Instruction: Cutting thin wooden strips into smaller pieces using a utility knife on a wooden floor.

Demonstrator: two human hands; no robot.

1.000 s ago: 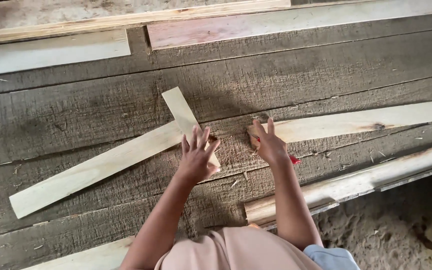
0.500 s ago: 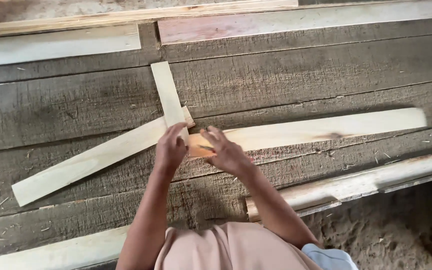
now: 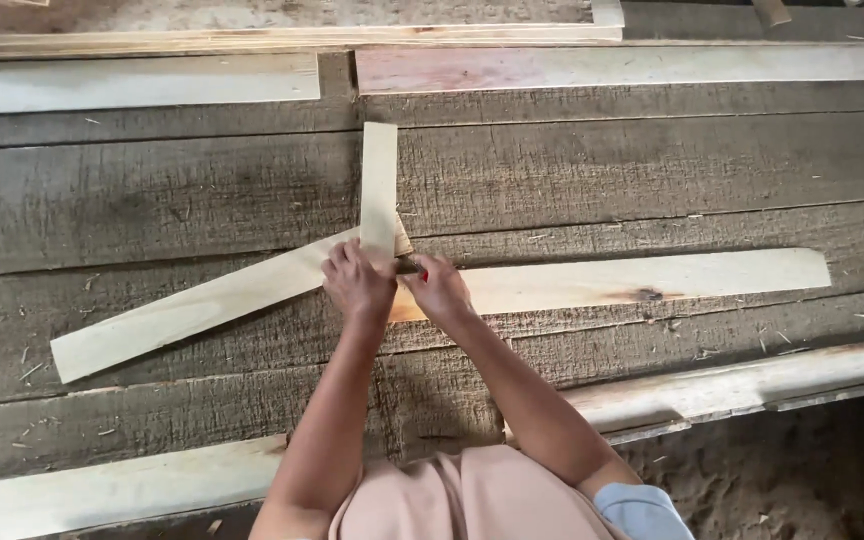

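Meeting under both hands (image 3: 397, 285), three pale slats (image 3: 379, 185)

Three pale wooden slats (image 3: 612, 283) lie fanned on weathered grey planks (image 3: 152, 200).

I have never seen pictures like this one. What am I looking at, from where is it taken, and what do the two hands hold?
There is no machine here: a person works with two bare hands. The camera sits on the person's head and looks down, so the arms come in from the bottom edge. The surface is a bench of rough grey planks. On it lie three pale wooden slats meeting near the middle: a long right slat, a slanted left slat and a short upright slat. The left hand presses on the joint. The right hand holds a small object with a red part; what it is cannot be told.
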